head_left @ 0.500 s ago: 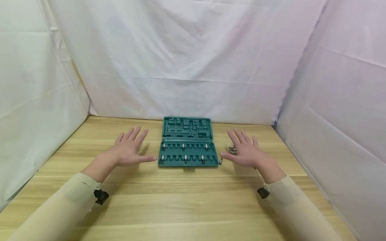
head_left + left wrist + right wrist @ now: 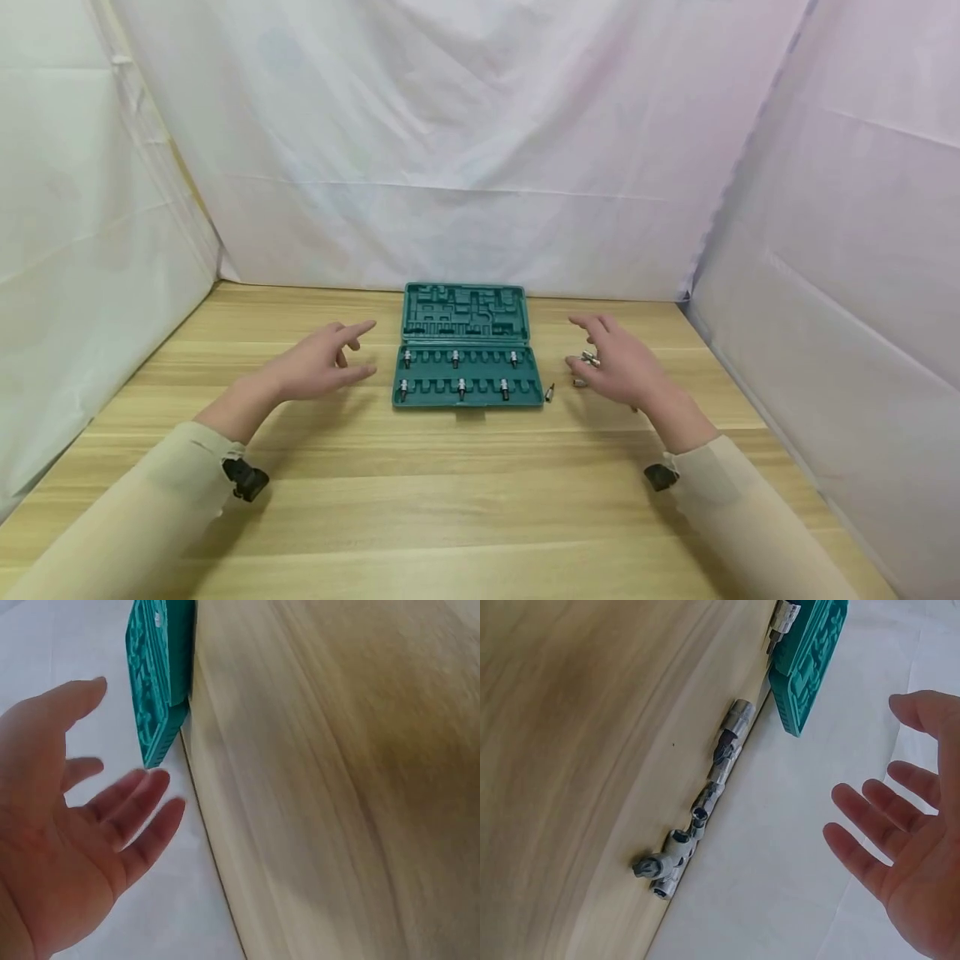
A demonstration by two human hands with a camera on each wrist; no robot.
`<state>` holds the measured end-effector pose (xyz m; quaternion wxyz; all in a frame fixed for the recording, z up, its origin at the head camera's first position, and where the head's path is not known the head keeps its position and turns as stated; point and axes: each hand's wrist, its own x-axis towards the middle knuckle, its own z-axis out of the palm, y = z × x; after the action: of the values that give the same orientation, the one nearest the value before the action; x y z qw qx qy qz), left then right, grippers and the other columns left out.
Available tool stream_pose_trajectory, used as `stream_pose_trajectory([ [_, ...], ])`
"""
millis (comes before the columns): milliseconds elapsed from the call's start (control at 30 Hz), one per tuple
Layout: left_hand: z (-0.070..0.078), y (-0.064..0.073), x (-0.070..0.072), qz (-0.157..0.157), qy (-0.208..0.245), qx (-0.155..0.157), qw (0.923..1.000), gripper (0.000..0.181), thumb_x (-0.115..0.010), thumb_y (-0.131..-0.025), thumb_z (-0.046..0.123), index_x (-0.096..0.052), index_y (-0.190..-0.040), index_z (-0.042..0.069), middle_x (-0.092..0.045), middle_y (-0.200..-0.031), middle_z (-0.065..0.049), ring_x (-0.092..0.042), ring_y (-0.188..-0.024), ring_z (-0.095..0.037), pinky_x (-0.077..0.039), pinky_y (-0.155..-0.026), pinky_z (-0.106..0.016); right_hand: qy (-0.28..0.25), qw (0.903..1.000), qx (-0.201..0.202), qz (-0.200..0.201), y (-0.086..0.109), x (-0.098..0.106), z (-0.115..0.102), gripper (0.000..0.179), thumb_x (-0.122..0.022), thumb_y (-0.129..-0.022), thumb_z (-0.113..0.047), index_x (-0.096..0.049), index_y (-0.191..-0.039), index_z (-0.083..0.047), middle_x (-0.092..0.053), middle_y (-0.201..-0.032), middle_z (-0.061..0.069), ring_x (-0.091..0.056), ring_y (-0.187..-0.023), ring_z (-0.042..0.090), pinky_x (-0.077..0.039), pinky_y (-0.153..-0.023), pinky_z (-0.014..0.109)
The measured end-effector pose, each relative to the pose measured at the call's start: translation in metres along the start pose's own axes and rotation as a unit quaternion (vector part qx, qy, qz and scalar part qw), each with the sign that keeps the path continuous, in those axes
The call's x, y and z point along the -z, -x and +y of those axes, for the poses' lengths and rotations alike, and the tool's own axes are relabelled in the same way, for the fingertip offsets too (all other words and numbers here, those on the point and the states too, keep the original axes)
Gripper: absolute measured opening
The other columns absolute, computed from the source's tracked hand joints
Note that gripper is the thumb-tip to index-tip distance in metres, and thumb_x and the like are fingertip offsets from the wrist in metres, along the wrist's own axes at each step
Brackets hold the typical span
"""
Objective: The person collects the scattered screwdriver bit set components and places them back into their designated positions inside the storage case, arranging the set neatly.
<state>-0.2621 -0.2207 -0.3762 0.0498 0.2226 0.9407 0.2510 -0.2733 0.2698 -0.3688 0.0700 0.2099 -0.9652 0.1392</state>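
Note:
A green plastic case (image 2: pixel 467 372) lies unfolded at the middle of the table, its lid (image 2: pixel 467 312) tilted back at the far side. Two rows of slots in its base hold several silver bit sockets (image 2: pixel 455 359) with dark tips. To the left of the case my left hand (image 2: pixel 311 365) hovers with loosely bent fingers, holding nothing. On the other side my right hand (image 2: pixel 624 360), also holding nothing, is over a loose group of bit sockets (image 2: pixel 679 847) and partly hides them in the head view. One bit socket (image 2: pixel 550 392) lies by the case's right edge.
The wooden table (image 2: pixel 450 500) reaches back to a white cloth (image 2: pixel 450 167). White sheets also hang along the left side (image 2: pixel 90 208) and the right side (image 2: pixel 847 275). Each wrist carries a black strap mount (image 2: pixel 246 480).
Both hands were spread flat with straight fingers; now their fingers are drawn in and bent. The right thumb has moved away from the single bit socket. The head view has tilted slightly.

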Motion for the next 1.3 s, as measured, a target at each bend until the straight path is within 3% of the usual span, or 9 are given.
stream_pose_trajectory([
  [133,-0.005,-0.003,-0.003,-0.033,0.029,-0.002,0.999,0.081,-0.071,-0.108,0.042,-0.036,-0.171,0.004,-0.065,-0.131,-0.022,-0.069,-0.095,-0.017,-0.057,-0.085,-0.041,-0.003,1.0,0.002,0.005,0.002,0.0,0.004,0.068,-0.067,-0.109,-0.036,-0.043,-0.167,-0.011,-0.054,-0.151,0.018,-0.066,-0.127,0.039,-0.059,-0.097,0.058],
  [300,-0.011,-0.006,-0.008,-0.062,0.05,0.001,0.9968,0.084,-0.071,-0.107,0.045,-0.037,-0.17,0.002,-0.072,-0.119,-0.013,-0.072,-0.099,-0.02,-0.056,-0.086,-0.041,-0.008,0.9999,-0.005,-0.004,0.003,-0.002,0.006,0.066,-0.068,-0.109,-0.033,-0.044,-0.166,-0.01,-0.053,-0.151,0.021,-0.065,-0.127,0.04,-0.058,-0.097,0.058],
  [500,-0.016,-0.013,-0.016,-0.09,0.062,0.015,0.9939,0.086,-0.071,-0.107,0.048,-0.036,-0.171,0.004,-0.073,-0.119,-0.011,-0.072,-0.101,-0.02,-0.056,-0.091,-0.043,-0.005,0.9999,-0.01,-0.011,0.004,-0.004,0.008,0.065,-0.068,-0.109,-0.031,-0.044,-0.165,-0.01,-0.051,-0.152,0.02,-0.064,-0.126,0.038,-0.057,-0.097,0.059],
  [867,-0.011,-0.026,-0.03,-0.084,0.064,0.013,0.9943,0.086,-0.076,-0.104,0.048,-0.038,-0.172,0.011,-0.058,-0.113,-0.013,-0.059,-0.099,-0.022,-0.052,-0.085,-0.038,-0.008,0.9997,-0.012,-0.019,0.003,-0.005,0.007,0.066,-0.068,-0.109,-0.032,-0.042,-0.167,-0.012,-0.049,-0.155,0.021,-0.063,-0.129,0.038,-0.056,-0.099,0.06],
  [1100,-0.01,-0.027,-0.032,-0.092,0.063,0.03,0.9933,0.084,-0.073,-0.105,0.049,-0.036,-0.173,0.015,-0.054,-0.116,-0.015,-0.057,-0.098,-0.023,-0.05,-0.085,-0.039,-0.009,0.9997,-0.013,-0.018,0.002,-0.006,0.012,0.067,-0.067,-0.109,-0.032,-0.041,-0.167,-0.011,-0.05,-0.154,0.022,-0.063,-0.126,0.039,-0.057,-0.097,0.059],
  [1300,-0.009,-0.027,-0.033,-0.098,0.06,0.041,0.9925,0.086,-0.072,-0.105,0.053,-0.034,-0.174,0.018,-0.051,-0.118,-0.015,-0.052,-0.101,-0.025,-0.047,-0.086,-0.04,-0.042,0.9984,-0.021,-0.03,-0.002,-0.009,0.02,0.063,-0.068,-0.11,-0.031,-0.046,-0.164,-0.007,-0.053,-0.15,0.021,-0.062,-0.131,0.042,-0.055,-0.102,0.061],
])
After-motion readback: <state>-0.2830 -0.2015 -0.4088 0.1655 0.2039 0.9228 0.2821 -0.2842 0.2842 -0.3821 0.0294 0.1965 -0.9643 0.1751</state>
